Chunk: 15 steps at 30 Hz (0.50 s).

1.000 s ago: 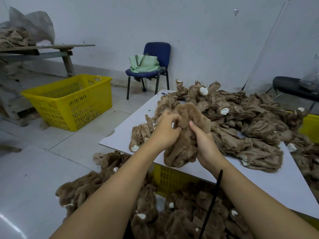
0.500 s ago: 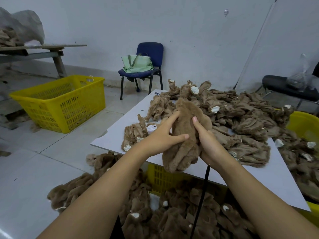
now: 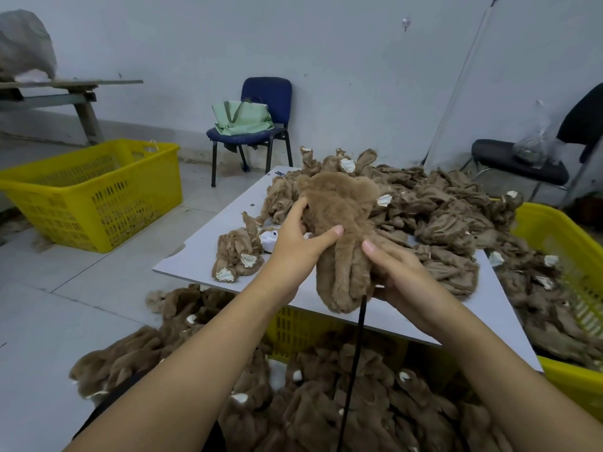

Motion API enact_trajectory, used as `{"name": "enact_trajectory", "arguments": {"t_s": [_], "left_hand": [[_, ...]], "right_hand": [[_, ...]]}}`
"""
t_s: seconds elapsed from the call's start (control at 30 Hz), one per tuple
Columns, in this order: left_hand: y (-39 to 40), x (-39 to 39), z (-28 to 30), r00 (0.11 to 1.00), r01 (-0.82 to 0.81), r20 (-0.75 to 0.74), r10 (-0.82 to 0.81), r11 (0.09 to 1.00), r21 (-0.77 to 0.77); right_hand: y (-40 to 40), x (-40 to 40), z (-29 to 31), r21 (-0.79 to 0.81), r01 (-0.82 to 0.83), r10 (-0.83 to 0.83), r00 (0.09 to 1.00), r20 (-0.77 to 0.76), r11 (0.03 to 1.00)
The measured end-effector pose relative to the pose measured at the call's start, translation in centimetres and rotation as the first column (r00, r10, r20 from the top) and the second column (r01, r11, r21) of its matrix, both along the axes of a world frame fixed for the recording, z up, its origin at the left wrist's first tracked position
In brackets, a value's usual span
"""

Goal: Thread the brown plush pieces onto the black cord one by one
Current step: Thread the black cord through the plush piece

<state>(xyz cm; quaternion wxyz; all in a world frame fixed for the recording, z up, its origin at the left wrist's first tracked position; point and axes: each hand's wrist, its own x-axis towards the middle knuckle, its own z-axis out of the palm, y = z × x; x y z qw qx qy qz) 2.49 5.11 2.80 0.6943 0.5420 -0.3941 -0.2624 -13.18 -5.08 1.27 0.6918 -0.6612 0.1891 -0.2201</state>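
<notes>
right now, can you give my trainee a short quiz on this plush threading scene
1. True or false: both hands grip the same plush piece.
2. Where does the black cord come out? A) below the held piece, by the right hand B) from the yellow basket C) off the blue chair
3. Fill in: the left hand has its ____ pressed across the piece's front.

Key: 1 true; 2 A; 3 thumb

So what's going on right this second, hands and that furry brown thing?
Left hand and right hand both grip the brown plush piece. Black cord hangs below it. Nothing blocking.
</notes>
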Motion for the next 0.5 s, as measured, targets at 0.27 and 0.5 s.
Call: {"name": "enact_trajectory", "arguments": {"t_s": [0.27,0.5], "left_hand": [[0.1,-1.6,-1.0,0.937,0.196,0.214,-0.275,0.924,0.329],[0.9,-3.0,-1.7,0.753,-0.143,0.654,-0.07,0.953,0.267]], "right_hand": [[0.6,-1.1,-0.2,0.102,0.258,-0.271,0.953,0.136,0.961],[2.2,-1.1,-0.3,0.01,0.329,-0.328,0.938,0.113,0.944]]}}
